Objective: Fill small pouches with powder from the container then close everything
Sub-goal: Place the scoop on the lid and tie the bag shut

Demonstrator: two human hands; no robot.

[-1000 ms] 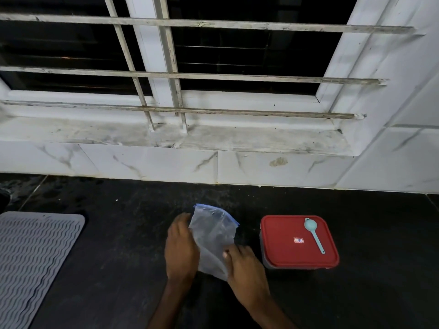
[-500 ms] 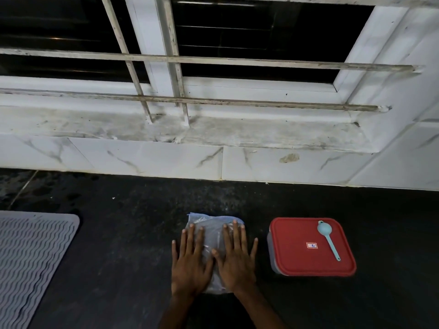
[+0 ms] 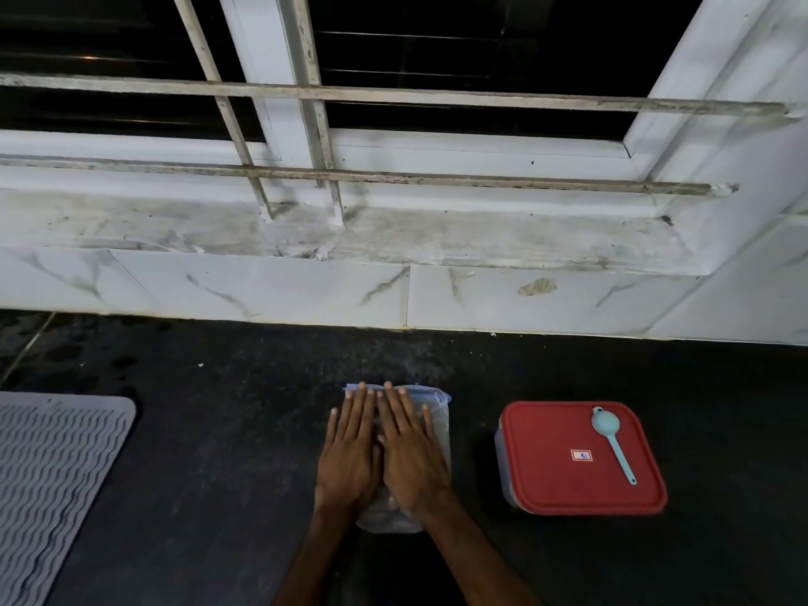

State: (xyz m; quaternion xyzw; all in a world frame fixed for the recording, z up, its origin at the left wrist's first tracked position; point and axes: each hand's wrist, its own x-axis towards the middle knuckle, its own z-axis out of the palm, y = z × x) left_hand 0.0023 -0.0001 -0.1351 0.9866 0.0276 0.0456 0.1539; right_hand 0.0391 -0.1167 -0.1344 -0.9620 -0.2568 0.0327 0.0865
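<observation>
the clear pouch (image 3: 437, 426) is pressed flat on the dark counter (image 3: 218, 452) by the left hand (image 3: 350, 457) and right hand (image 3: 411, 457), fingers straight, side by side; the red-lidded container (image 3: 581, 459) is set just right.

1 dark worktop (image 3: 218, 430) carries 1 clear plastic bag (image 3: 437, 422), 1 container (image 3: 503, 465) with 1 red lid (image 3: 551, 483), 1 pale blue spoon (image 3: 612, 443) and 1 grey ribbed mat (image 3: 52, 474) at the left. 2 hands: 1 left hand (image 3: 350, 457), 1 right hand (image 3: 411, 452).
</observation>
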